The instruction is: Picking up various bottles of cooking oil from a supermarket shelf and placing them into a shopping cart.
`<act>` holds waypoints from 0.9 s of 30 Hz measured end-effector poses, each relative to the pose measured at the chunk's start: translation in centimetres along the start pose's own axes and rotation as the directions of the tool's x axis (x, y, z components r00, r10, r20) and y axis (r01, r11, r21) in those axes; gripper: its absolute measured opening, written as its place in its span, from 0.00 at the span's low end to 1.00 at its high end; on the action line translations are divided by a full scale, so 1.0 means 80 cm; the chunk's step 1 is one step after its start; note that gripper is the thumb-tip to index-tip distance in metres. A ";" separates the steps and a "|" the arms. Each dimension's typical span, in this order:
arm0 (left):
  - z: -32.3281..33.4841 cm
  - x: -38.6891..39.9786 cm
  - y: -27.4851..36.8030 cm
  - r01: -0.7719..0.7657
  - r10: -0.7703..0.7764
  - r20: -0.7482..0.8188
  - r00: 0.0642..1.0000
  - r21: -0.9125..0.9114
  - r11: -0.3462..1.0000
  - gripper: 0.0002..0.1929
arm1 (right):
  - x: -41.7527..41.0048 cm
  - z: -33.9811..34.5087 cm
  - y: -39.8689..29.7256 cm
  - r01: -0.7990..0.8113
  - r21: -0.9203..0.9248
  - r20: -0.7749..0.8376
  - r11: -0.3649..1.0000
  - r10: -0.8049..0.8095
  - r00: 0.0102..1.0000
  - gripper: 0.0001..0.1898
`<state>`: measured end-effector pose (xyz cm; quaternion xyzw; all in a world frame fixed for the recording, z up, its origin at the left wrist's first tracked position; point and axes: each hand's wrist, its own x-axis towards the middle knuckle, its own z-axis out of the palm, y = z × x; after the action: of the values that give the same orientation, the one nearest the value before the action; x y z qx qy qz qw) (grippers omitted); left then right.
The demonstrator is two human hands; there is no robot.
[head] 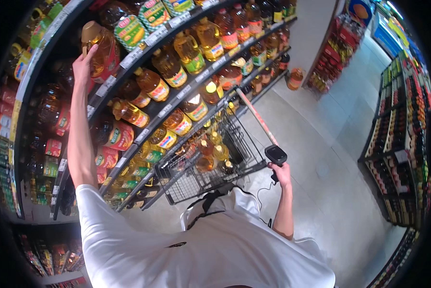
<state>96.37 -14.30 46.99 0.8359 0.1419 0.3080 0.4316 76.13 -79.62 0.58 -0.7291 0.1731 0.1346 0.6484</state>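
At the upper left, my left hand (84, 66) reaches up to the shelf and grips a large cooking oil bottle (105, 59) near its handle and brown cap. The bottle has a red label and stands at the shelf's edge, by price tags. My right hand (281, 174) is closed round the grip of a black handheld scanner (276, 154), whose cable hangs down. The scanner is beside the end of the handlebar of a wire shopping cart (186, 183). Several oil bottles (219, 152) stand inside the cart.
Shelves packed with oil bottles (153, 84) curve along the left, with price tags on their edges. One bottle (295, 79) stands on the floor by a pillar (311, 32). Red packages (332, 57) are stacked beyond it. Another shelf of bottles (392, 140) runs along the right.
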 end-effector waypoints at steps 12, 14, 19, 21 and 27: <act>-0.027 -0.258 0.010 0.601 -0.314 0.512 0.799 -0.681 0.418 0.09 | -0.106 0.062 -0.045 0.007 0.063 0.213 0.998 -0.020 0.977 0.04; 0.015 -0.343 -0.071 0.702 -0.438 0.574 0.691 -0.678 0.218 0.10 | -0.110 0.080 -0.065 -0.013 0.091 0.316 0.996 -0.017 0.949 0.04; 0.103 -0.574 -0.262 0.747 -0.800 0.436 0.412 -0.664 0.023 0.15 | -0.133 0.122 -0.106 0.137 -0.306 0.524 0.942 0.046 0.850 0.12; 0.104 -0.635 -0.301 0.674 -0.900 0.261 0.349 -0.737 0.047 0.16 | -0.131 0.136 -0.110 0.159 -0.411 0.584 0.898 0.125 0.802 0.16; 0.059 -0.701 -0.331 0.516 -0.988 0.041 0.151 -0.855 0.043 0.17 | -0.142 0.176 -0.101 0.461 -0.446 0.809 0.767 0.125 0.575 0.20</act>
<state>56.99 -29.97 1.51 0.2047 0.5874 0.2641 0.7371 69.68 -63.96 10.92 -0.7700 -0.2668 0.4293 0.3894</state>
